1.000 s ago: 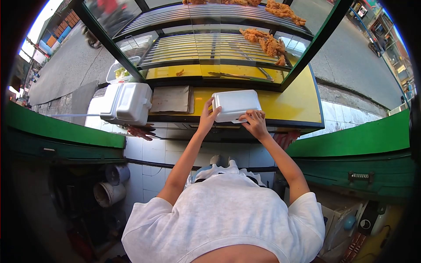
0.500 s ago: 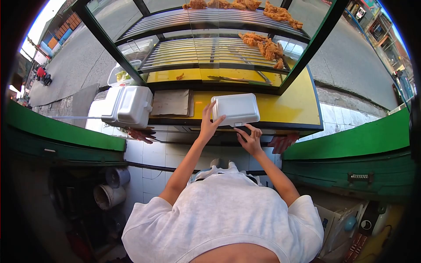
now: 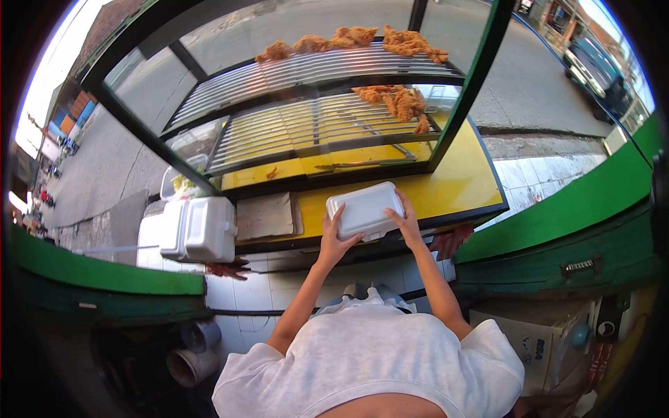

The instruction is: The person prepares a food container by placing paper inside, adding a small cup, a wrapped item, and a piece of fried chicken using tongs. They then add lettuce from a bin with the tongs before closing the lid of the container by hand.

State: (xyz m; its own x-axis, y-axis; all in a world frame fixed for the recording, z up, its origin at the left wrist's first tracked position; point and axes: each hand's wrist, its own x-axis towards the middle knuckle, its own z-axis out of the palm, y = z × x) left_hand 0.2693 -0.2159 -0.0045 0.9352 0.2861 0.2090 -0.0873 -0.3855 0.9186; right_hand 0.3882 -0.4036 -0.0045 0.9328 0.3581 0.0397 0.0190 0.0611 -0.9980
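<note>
A closed white foam box (image 3: 365,210) is at the front edge of the yellow counter (image 3: 456,177). My left hand (image 3: 336,240) grips its left side, with the thumb along the front. My right hand (image 3: 406,221) holds the right side, its thumb on the lid. To the left lies a pile of brown paper sheets (image 3: 265,216), and beyond it stand more white foam boxes (image 3: 209,228).
Behind the box rises a glass display case with fried chicken (image 3: 411,45) on racks and tongs (image 3: 366,164) at the bottom. Green walls (image 3: 557,198) flank both sides. A vehicle (image 3: 596,73) is on the road at right.
My right hand has moved from below the box's front edge onto its right side. The box is now held between both hands and tilted slightly. The view has shifted and turned.
</note>
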